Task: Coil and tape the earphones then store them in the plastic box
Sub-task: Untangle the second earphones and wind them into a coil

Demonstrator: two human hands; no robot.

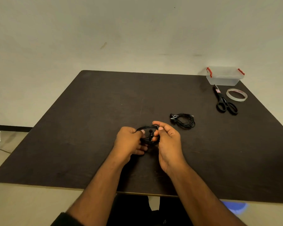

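Item: black earphones [149,134], cord gathered in loose loops, held between both hands just above the dark table [88,119], near its front middle. Earbuds hang inside the loop.

Grip: left hand [129,141] curls round the loop's left side; right hand [167,141] pinches the right side between thumb and fingertips. Both are closed on the cord.

Step, as judged: coiling, not yet taped. To do well: keep loops even and flat, tuck the loose ends inside, hold the bundle with one hand so the other is free.

Beyond the right hand: a second coiled earphone set [184,120], nearby. Farther right and away: scissors [224,101], tape roll [236,94], lidded plastic box [225,75] with red clips, all well apart from the grip.
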